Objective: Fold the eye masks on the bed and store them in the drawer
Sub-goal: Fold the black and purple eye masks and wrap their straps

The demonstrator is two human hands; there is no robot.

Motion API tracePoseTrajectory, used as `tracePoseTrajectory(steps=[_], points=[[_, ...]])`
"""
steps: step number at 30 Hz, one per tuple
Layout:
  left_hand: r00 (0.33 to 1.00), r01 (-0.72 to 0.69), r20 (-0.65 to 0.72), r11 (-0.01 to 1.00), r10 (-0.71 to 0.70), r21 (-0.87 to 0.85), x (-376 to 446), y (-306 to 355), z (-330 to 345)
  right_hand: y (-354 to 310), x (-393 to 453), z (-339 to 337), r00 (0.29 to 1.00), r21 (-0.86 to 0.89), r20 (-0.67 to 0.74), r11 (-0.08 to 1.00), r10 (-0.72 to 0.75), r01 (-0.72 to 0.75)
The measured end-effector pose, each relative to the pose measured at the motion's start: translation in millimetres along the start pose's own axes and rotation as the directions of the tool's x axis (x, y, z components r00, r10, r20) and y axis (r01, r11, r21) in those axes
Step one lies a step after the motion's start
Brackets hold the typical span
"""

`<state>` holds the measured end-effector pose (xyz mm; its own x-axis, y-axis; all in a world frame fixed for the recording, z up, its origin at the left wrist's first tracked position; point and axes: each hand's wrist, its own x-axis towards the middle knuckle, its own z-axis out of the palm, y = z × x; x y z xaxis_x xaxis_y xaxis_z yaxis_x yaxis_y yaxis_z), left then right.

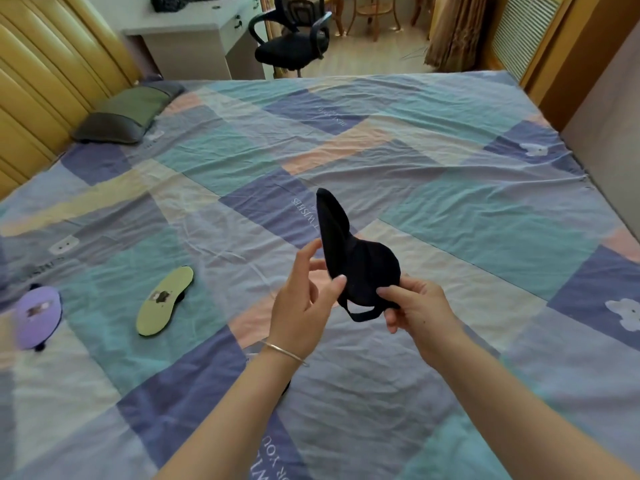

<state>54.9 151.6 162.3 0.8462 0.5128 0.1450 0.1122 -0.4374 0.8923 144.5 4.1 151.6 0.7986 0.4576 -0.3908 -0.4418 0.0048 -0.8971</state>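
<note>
While both hands hold it above the bed (450,168), the black eye mask (349,258) bends mid-fold: left hand (301,306) pinches one lobe, right hand (415,306) pinches the other, likely to bring the halves together.

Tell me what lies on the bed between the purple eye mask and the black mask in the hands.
In the head view, the yellow-green eye mask lies on the bedsheet between the purple eye mask and the held black eye mask.
</note>
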Motion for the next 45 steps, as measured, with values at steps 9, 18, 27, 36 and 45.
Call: tracePoseTrajectory(steps=[9, 18, 27, 36, 45], points=[[0.989, 0.035, -0.141, 0.997, -0.045, -0.071, -5.3, -19.3, -11.2, 12.4, -4.1, -0.1, 0.986, -0.111, 0.097, 0.986, 0.137, -0.126], [0.954, -0.222, -0.14, 0.938, 0.266, 0.267, -16.7, -22.9, -9.8, 6.8, -6.1, 7.4, 0.929, 0.231, 0.291, 0.925, 0.23, -0.302], [0.908, -0.224, -0.212, 0.844, 0.363, 0.487, -22.3, -18.0, -10.4, -4.8, -15.0, -5.7, 0.667, 0.369, 0.684, 0.649, 0.295, -0.665], [0.863, -0.479, -0.014, 0.828, 0.504, 0.29, -39.1, -25.9, -9.6, 3.9, -20.5, 6.4, 0.899, -0.115, 0.21, 0.923, 0.384, -0.367], [0.754, 0.657, 0.315, 0.67, -0.576, -0.347, -5.3, -3.9, -11.6, 4.5, -20.0, -2.6, 0.891, -0.286, 0.344, 0.937, 0.296, -0.201]])
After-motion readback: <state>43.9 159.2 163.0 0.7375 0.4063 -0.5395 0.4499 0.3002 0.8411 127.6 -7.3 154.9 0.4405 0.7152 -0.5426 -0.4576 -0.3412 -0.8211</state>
